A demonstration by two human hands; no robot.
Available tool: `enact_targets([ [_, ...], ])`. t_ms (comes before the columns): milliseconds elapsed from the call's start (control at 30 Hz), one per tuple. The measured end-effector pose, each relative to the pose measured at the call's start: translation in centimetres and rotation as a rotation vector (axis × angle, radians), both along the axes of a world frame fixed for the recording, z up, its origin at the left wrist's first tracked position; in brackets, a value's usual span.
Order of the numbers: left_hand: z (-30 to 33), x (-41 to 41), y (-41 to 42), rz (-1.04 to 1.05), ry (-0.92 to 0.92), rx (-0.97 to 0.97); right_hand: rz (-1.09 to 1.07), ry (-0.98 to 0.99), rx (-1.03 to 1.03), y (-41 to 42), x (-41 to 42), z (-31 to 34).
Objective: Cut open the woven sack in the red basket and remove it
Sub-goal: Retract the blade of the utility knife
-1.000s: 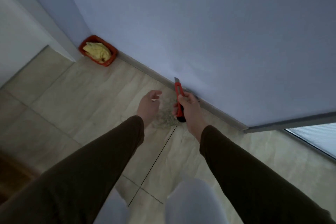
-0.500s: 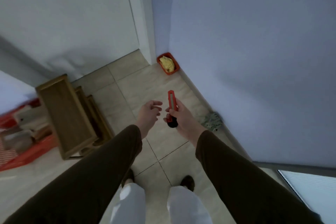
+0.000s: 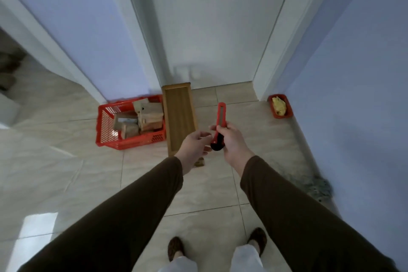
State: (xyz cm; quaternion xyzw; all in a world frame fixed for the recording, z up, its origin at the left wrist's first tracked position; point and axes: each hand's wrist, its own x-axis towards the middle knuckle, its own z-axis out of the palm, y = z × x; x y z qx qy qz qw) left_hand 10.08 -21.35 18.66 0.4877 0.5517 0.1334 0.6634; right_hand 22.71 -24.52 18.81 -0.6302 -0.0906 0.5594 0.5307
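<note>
My right hand [image 3: 233, 142] grips a red utility knife [image 3: 219, 125] by its black end, the body pointing up and away from me. My left hand [image 3: 194, 147] hovers just left of the knife with loose, parted fingers and nothing in it. A red mesh basket [image 3: 106, 126] stands on the floor to the left, a good step away from both hands. It holds several tan-brown bundles [image 3: 141, 119]. I cannot make out a woven sack among them from here.
A long wooden tray [image 3: 180, 117] lies right of the basket, in front of a closed white door [image 3: 212, 24]. A small red tub [image 3: 289, 112] with a yellow cloth [image 3: 278, 105] sits in the right corner. A grey mop head [image 3: 315, 187] lies by the right wall.
The view has swung left from the right wall to the door and the red basket. My hands keep the same pose, the right one still holding the knife.
</note>
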Motion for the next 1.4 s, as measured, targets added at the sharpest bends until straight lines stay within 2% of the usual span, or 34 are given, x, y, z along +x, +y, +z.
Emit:
enact_targets([
  [267,0.3,-9.2,2.8,0.136,-0.035,-0.095,0.025,0.028,-0.059,4.4,-9.1,-0.1],
  [467,-1.8,-11.7,6.2,0.175,0.005,-0.144,0.021,0.111,-0.119,7.6,-10.8,-2.5],
  [567,-3.0,-12.6,8.0,0.179,0.039,-0.147,-0.057,0.156,-0.166,9.6,-10.6,-4.0],
  [933,-9.4,-15.4,16.5,0.180,0.061,-0.159,-0.155,-0.033,-0.276,16.8,-11.0,-11.8],
  [1100,-13.6,-16.4,20.6,0.183,0.067,-0.172,-0.121,-0.216,-0.306,19.2,-11.8,-16.2],
  [1400,-23.8,-15.1,25.7,0.213,0.105,-0.260,-0.141,-0.269,-0.403,22.0,-10.0,-26.6],
])
